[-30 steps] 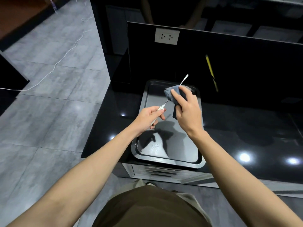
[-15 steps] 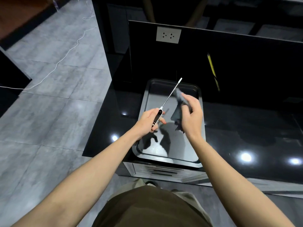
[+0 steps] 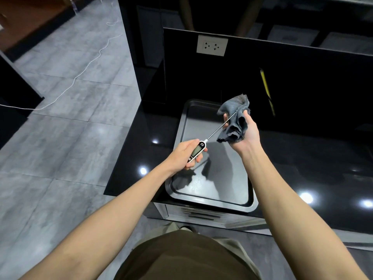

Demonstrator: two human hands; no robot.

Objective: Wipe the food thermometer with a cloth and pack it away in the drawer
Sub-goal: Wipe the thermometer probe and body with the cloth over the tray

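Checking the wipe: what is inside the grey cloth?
The thermometer's thin metal probe runs into the crumpled grey cloth held by the right hand; its tip is hidden.

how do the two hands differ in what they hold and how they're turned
The left hand grips the thermometer by its white body, display up, knuckles up. The right hand is turned palm up and cups a bunched grey cloth, with the probe tip reaching into it. The left hand sits lower and nearer the person; the right is higher, toward the back of the tray. Both are bare, closed on something, and held above the tray.
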